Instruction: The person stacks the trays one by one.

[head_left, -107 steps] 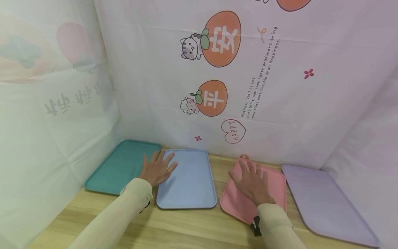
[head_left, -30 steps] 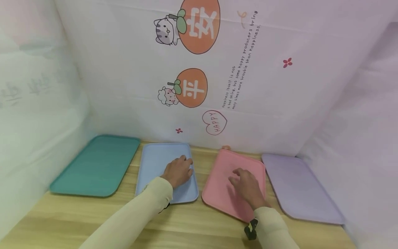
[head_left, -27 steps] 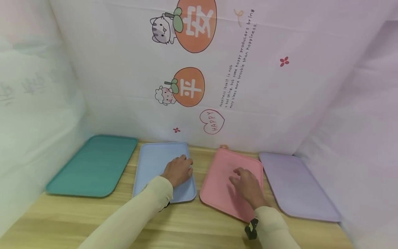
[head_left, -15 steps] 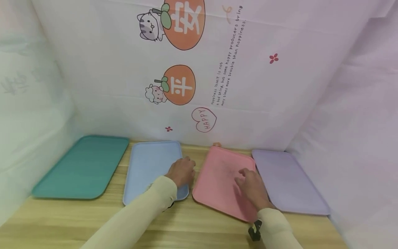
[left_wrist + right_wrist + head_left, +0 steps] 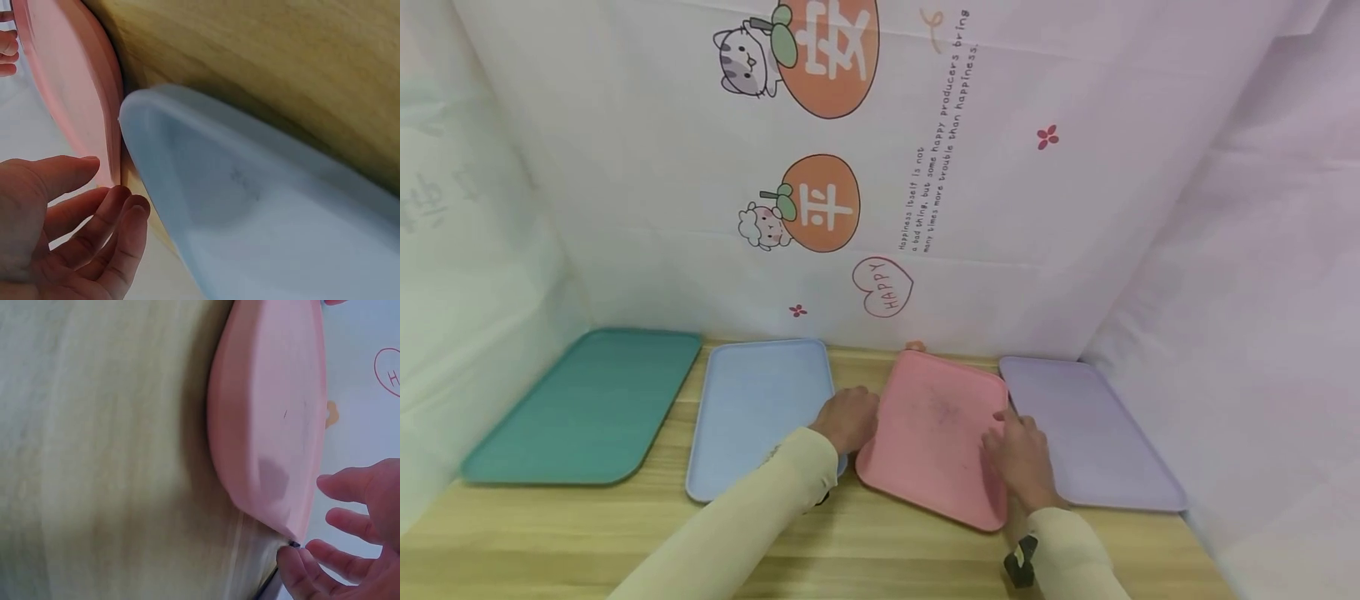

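1. Since half a second ago, my left hand [image 5: 850,419] has moved from the light blue tray's right side to the left edge of the pink tray [image 5: 928,442], and my right hand [image 5: 1022,458] has slid outward to that tray's right edge.
2. The pink tray lies on the wooden tabletop [image 5: 865,554], between the light blue tray [image 5: 760,400] and the lilac tray [image 5: 1097,433], turned slightly askew.
3. My left fingers are bent, with a moderate gap between thumb and fingertips; the tips are right at the pink rim. I cannot tell whether they touch it.
4. My right thumb and fingers are likewise curved and apart, fingertips at the pink tray's near right edge; contact there is unclear too.
5. The teal tray [image 5: 587,404] lies farthest left, well apart from both my hands.
6. A white printed cloth [image 5: 1037,217] hangs behind the trays, with a red heart outline [image 5: 883,287] reading HAPPY above the pink one.
7. Cream sleeves [image 5: 737,517] cover my forearms, and a black strap [image 5: 1021,561] shows at my right wrist.
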`<state>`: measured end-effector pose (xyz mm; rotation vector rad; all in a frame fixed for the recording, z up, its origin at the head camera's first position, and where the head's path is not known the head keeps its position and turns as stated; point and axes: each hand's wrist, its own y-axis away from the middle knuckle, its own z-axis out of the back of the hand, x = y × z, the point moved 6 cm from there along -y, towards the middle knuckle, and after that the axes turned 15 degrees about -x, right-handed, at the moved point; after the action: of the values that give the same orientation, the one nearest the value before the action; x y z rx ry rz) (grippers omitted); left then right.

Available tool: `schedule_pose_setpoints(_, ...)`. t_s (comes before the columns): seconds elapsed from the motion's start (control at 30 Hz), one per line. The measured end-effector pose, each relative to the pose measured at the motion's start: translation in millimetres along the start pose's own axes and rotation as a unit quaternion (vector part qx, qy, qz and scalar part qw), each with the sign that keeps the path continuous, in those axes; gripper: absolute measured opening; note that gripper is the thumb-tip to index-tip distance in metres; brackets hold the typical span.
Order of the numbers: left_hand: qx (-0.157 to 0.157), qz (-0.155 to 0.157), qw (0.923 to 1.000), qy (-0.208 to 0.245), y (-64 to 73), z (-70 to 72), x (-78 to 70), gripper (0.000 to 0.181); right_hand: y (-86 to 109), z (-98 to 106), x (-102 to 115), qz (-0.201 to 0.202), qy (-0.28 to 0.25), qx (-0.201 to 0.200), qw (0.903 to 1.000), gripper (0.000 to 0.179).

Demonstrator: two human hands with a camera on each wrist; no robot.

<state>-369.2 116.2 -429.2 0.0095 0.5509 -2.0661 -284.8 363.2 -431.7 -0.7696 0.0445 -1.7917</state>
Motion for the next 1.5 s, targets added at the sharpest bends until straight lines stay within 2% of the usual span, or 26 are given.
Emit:
schedule_pose_setpoints(0.13, 0.002, 0.007, 1.0000, -0.003, 1.0, -0.5, 0.2, 0.011, -2.2, -5.2, -6.1, 0.003, -0.003, -0.004, 1.0000, 0.046)
schedule_pose_setpoints(0.27, 0.000, 0.013, 0.9998, -0.012, 2.0, 1.1, -0.3, 0.011, -12.5, -30.6, -34.8, 0.007, -0.014, -0.025, 0.9996, 0.054)
schedule_pose_setpoints(0.37, -0.004, 0.020, 0.9996, -0.020, 2.5, 1.1, 1.2, 0.011, -23.5, -56.7, -63.1, 0.021, -0.019, -0.024, 0.9993, 0.060)
schedule_pose_setpoints(0.5, -0.012, 0.032, 0.9993, -0.012, 3.2, 2.0, 3.9, 0.013, -33.0, -72.8, -79.7, 0.032, -0.017, -0.002, 0.9993, 0.064)
schedule_pose_setpoints(0.67, -0.002, 0.064, 0.9973, 0.037, 1.7, 3.1, 8.2, 0.019, -29.3, -58.3, -60.6, 0.010, -0.018, 0.011, 0.9997, 0.064)
schedule_pose_setpoints(0.83, 0.008, 0.081, 0.9946, 0.064, -4.4, -22.0, 23.4, 0.016, -15.0, -28.2, -24.9, -0.038, -0.023, 0.050, 0.9978, 0.074)
schedule_pose_setpoints(0.9, 0.010, 0.083, 0.9944, 0.065, -7.8, -39.6, 31.5, 0.014, -9.8, -21.0, -15.5, -0.049, -0.025, 0.064, 0.9964, 0.079)
schedule_pose_setpoints(0.97, 0.020, 0.097, 0.9920, 0.078, -9.0, -49.6, 35.7, 0.016, -6.6, -18.8, -12.1, -0.049, -0.017, 0.065, 0.9965, 0.083)
schedule_pose_setpoints(1.07, 0.022, 0.101, 0.9901, 0.095, -9.1, -65.7, 43.6, 0.021, -4.3, -19.3, -13.1, -0.049, -0.007, 0.066, 0.9966, 0.088)
schedule_pose_setpoints(1.17, 0.025, 0.109, 0.9859, 0.124, -3.7, -61.3, 41.5, 0.025, -3.6, -19.4, -14.4, -0.047, -0.002, 0.067, 0.9967, 0.088)
schedule_pose_setpoints(1.23, 0.023, 0.112, 0.9833, 0.142, 1.9, -53.4, 36.7, 0.024, -3.6, -17.9, -13.4, -0.045, -0.004, 0.068, 0.9966, 0.084)
schedule_pose_setpoints(1.33, 0.029, 0.127, 0.9755, 0.177, 13.0, -39.7, 27.5, 0.024, -3.3, -14.6, -11.2, -0.040, -0.007, 0.071, 0.9967, 0.082)
schedule_pose_setpoints(1.37, 0.027, 0.128, 0.9742, 0.184, 16.8, -39.0, 26.0, 0.024, -3.0, -13.9, -10.6, -0.039, -0.008, 0.072, 0.9966, 0.082)
schedule_pose_setpoints(1.47, 0.020, 0.124, 0.9737, 0.190, 27.2, -38.0, 22.5, 0.027, -1.7, -14.6, -10.6, -0.039, -0.013, 0.078, 0.9961, 0.084)
schedule_pose_setpoints(1.5, 0.013, 0.117, 0.9757, 0.185, 30.5, -38.0, 22.0, 0.028, -1.2, -15.2, -10.8, -0.037, -0.014, 0.079, 0.9961, 0.085)
